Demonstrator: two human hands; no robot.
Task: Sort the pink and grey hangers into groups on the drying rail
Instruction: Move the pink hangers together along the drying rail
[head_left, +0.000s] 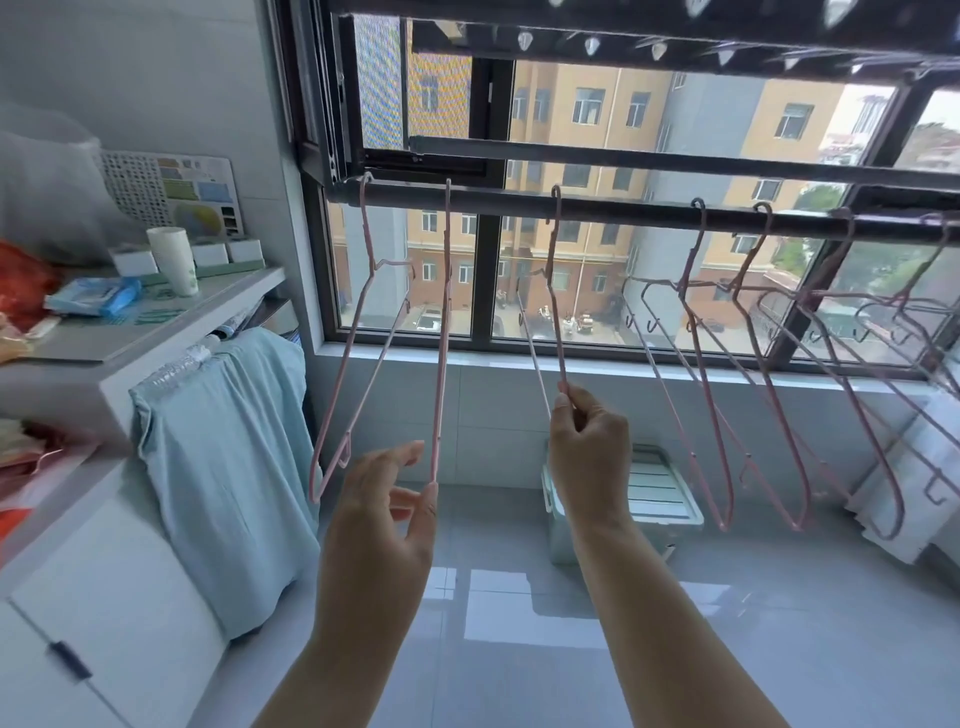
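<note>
A dark drying rail (623, 208) runs across the window. Two pink hangers (340, 374) (443, 332) hang at its left end. My left hand (387, 499) is raised beside the lower tip of the second one, fingers relaxed, thumb near the tip. My right hand (587, 441) pinches the bottom end of a third pink hanger (557, 291) that still hooks on the rail. To the right hang several more hangers, pink (711, 415) and grey (852, 395), mixed and overlapping.
A white cabinet (104, 597) with a cluttered counter stands at the left, a light blue cloth (223, 467) draped over its edge. A white step stool (654, 493) sits on the tiled floor below the window. White fabric (914, 478) hangs at the far right.
</note>
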